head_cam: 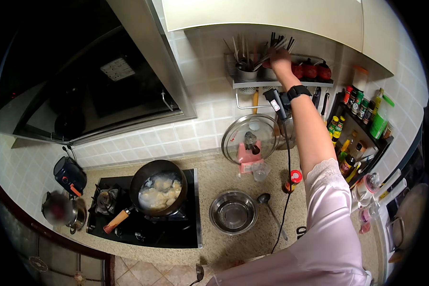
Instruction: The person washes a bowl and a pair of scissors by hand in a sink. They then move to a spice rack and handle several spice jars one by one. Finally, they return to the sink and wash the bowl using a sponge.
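Observation:
My right hand (281, 60) reaches up to the wall shelf, among chopsticks (279, 41) standing in a holder. It is blurred, and its fingertips are hidden, so I cannot tell whether it grips any. A black strap (299, 92) circles that wrist, with a cabled device (276, 103) beside it. To the left of the hand, a metal utensil cup (247, 75) holds spoons and sticks. My left hand is out of view. At the bottom edge a ladle head (199, 272) shows, its handle running out of the picture. Below, a dark wok (137, 186) holds pale pieces in cloudy liquid on the stove.
A steel bowl (233, 193) and a ladle (268, 203) lie on the counter. A glass lid (232, 143) leans behind a pink stand (249, 152). A red-capped jar (295, 177) stands near the cable (289, 157). The range hood (180, 107) and upper cabinet (264, 14) overhang; a spice rack (361, 119) stands right.

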`<action>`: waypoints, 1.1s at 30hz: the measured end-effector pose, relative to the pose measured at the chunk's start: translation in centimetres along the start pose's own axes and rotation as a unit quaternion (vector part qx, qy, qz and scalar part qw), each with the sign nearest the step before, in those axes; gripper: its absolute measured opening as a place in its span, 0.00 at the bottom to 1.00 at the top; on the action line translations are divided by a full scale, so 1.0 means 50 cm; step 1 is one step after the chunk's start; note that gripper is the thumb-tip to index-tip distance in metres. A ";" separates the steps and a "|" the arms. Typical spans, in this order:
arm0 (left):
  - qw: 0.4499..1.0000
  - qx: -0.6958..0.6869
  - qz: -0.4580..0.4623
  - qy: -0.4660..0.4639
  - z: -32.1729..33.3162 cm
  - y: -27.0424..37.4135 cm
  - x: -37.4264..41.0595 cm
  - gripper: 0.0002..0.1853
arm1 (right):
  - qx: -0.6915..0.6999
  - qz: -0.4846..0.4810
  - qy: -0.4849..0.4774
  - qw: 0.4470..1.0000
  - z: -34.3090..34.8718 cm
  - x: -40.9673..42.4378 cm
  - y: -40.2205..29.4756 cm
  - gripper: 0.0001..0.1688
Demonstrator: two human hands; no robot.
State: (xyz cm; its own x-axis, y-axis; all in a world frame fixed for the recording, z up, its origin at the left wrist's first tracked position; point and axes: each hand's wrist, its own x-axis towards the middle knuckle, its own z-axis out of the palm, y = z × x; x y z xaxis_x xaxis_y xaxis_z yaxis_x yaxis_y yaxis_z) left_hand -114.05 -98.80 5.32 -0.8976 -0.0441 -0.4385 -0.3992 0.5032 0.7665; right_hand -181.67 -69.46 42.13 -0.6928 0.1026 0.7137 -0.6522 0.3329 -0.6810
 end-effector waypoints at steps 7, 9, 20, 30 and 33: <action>0.998 0.050 0.029 -0.011 -0.032 0.044 0.037 0.03 | -0.199 0.020 -0.077 0.977 0.095 0.006 0.015 0.31; 0.998 0.049 0.045 -0.023 -0.040 0.037 0.041 0.03 | -0.085 0.062 -0.060 0.993 0.090 -0.024 0.008 0.26; 0.975 0.108 0.158 -0.110 -0.101 0.021 0.115 0.04 | -0.178 -0.085 -0.196 0.961 -0.067 -0.414 -0.101 0.13; 0.926 0.199 0.239 -0.216 -0.075 0.172 0.219 0.14 | -0.191 -0.047 -0.565 0.801 -0.155 -1.027 -0.245 0.17; 0.906 0.194 0.297 -0.232 -0.059 0.231 0.228 0.14 | -0.173 -0.100 -0.493 0.847 -0.153 -1.133 -0.255 0.17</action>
State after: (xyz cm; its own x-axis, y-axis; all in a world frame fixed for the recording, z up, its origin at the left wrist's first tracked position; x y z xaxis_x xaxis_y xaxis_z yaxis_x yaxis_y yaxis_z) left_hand -129.44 -96.01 10.57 -0.7220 0.6557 -0.2208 0.3052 0.5883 0.7488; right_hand -131.78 -72.36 11.63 -0.6110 -0.7633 0.2100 -0.7754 0.5237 -0.3529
